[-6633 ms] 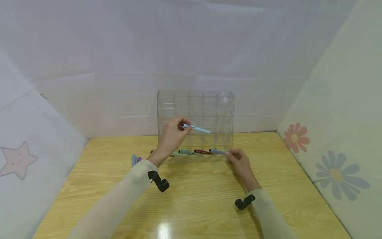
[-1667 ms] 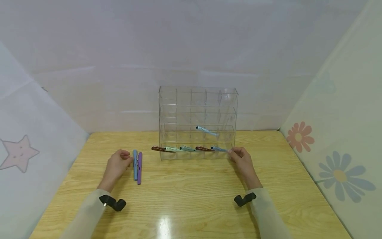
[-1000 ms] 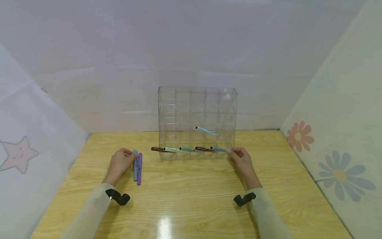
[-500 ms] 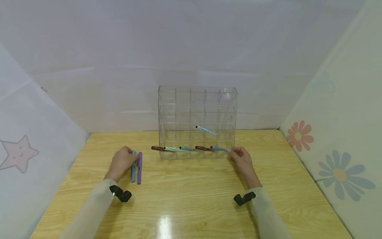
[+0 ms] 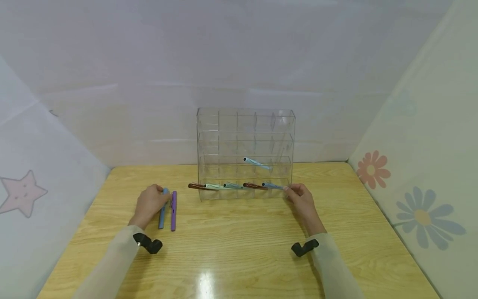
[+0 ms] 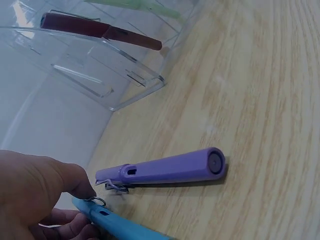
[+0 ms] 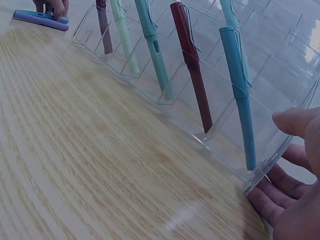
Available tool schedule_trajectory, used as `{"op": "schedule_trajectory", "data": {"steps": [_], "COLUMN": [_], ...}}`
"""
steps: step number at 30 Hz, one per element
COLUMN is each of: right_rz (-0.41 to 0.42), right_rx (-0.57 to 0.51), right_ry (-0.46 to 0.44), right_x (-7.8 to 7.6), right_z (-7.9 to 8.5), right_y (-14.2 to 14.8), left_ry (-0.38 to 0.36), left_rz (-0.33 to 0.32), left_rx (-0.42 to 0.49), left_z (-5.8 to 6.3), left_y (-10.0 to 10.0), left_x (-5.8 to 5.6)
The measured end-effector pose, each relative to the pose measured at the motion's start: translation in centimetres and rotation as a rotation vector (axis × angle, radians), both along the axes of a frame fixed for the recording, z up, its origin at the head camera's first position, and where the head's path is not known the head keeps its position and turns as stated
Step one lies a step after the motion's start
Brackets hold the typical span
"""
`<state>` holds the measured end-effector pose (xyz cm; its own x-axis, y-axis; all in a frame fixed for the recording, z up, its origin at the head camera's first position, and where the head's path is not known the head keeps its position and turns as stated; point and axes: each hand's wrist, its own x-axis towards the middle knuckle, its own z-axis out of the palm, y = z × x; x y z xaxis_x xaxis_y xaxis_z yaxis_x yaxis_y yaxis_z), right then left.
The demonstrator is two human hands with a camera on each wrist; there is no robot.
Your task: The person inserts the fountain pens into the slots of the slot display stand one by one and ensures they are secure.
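Note:
At the left of the table, my left hand (image 5: pixel 150 202) pinches a blue pen (image 5: pixel 162 219) near its clip end. In the left wrist view the thumb lies on the clip of this blue pen (image 6: pixel 125 226), and the fingers curl beneath. A purple pen (image 5: pixel 173 214) lies beside it on the right. My right hand (image 5: pixel 303 204) grips the lower right corner of a clear compartmented rack (image 5: pixel 245 133), thumb in front and fingers behind the side wall. Several pens slant in its bottom row, among them a blue pen (image 7: pixel 242 110) nearest that hand. A light blue pen (image 5: pixel 257 163) sits one row higher.
Also in the bottom row are a dark red pen (image 5: pixel 196 186), a pale green pen (image 5: pixel 213 187), a grey-green pen (image 5: pixel 233 185) and another dark red pen (image 5: pixel 254 186). White cloth walls (image 5: pixel 157 137) close off the wooden table (image 5: pixel 239 249) behind and at both sides.
My left hand has let go of the light blue pen, now in the rack, and moved left to the blue pen. That pen has shifted slightly left from the purple one. My right hand stays put.

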<state>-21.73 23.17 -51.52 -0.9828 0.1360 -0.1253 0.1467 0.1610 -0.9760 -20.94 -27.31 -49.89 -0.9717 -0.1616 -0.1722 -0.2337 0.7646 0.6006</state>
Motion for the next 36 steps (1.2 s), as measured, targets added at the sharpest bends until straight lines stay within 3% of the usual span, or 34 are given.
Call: {"op": "schedule_trajectory", "data": {"steps": [9,16,26,36], "right_rz": [-0.007,-0.007,-0.006,0.008], "right_rx": [-0.007,-0.004,-0.009,-0.003], "right_ry": [0.005,-0.011,0.002,0.000], "right_x": [-0.1,0.1,0.0,0.0], "right_z": [0.1,0.3,0.0,-0.1], "right_y": [0.0,-0.2,0.1,0.1], "left_ry": [0.044,0.100,0.199,0.285], "left_rz": [0.005,-0.032,-0.073,-0.088], "left_rx": [0.078,0.062,0.045,0.043], "left_z": [0.8,2.6,6.2,7.6], "left_y": [-1.2,-1.5,-0.7,-0.1], "left_x": [0.3,0.9,2.4,3.6]}}
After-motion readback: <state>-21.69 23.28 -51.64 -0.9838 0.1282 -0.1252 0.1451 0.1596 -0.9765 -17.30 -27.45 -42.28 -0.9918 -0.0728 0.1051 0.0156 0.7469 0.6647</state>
